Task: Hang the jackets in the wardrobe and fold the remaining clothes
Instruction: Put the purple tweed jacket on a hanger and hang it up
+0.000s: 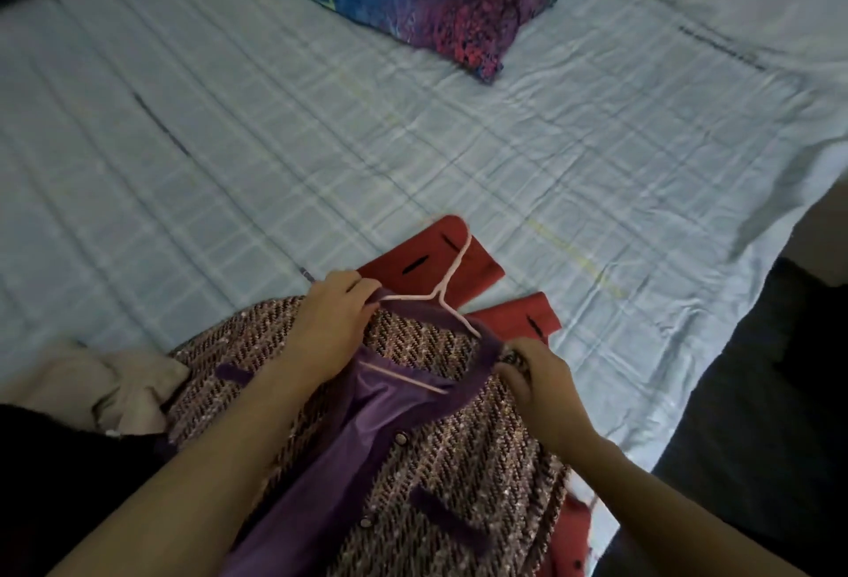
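Your left hand [332, 310] pinches the purple collar of the tweed jacket [440, 462] beside the hanger [440, 296]; your right hand [532, 374] grips the opposite collar edge. Jacket lies open-fronted on the bed [229, 140], nearest you, partly covering a red garment [436, 255]; the hanger's lower bar shows inside the neck against the purple lining. Judged from its weave, the jacket is thick, soft and fairly heavy, while the lining looks slippery, so a shoulder may slide off the thin hanger. Hold at the collar and shoulder seams, then lift by the hook. Beige clothes [133, 384] lie to the left; a patterned pillow [426, 3] rests far up the bed.
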Available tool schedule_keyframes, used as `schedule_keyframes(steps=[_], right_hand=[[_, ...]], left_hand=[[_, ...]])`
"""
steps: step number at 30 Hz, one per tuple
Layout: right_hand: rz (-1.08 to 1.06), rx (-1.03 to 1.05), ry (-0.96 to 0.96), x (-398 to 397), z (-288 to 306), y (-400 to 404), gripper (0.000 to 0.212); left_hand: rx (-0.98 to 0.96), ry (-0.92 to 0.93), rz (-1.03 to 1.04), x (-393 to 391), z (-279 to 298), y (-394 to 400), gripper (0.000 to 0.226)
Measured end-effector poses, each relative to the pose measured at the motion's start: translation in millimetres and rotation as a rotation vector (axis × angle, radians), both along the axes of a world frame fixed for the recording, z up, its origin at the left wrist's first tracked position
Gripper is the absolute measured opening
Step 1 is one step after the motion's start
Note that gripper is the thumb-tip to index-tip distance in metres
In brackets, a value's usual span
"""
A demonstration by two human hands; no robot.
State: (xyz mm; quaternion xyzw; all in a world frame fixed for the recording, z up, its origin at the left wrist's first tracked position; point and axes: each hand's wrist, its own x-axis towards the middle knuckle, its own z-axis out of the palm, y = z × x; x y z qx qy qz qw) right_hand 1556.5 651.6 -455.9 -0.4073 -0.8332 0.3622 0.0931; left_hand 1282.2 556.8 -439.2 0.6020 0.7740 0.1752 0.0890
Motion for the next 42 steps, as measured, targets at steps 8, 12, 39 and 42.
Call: schedule_keyframes(steps=[8, 12, 39, 42], right_hand=[[0.148, 0.246, 0.250, -21, 123, 49, 0.007], [0.293, 0.302, 0.349, -15, 179, 71, 0.007], [0.928, 0.420, 0.895, 46, 405, -155, 0.012], [0.993, 0.394, 0.957, 60, 415, -232, 0.011]], left_hand=[[0.305, 0.105, 0.202, 16, 152, -23, 0.020], [0.407, 0.193, 0.303, 44, 216, -30, 0.020], [0.544, 0.677, 1.047, 347, 415, -348, 0.019], [0.499, 0.713, 1.141, 393, 421, -420, 0.019]])
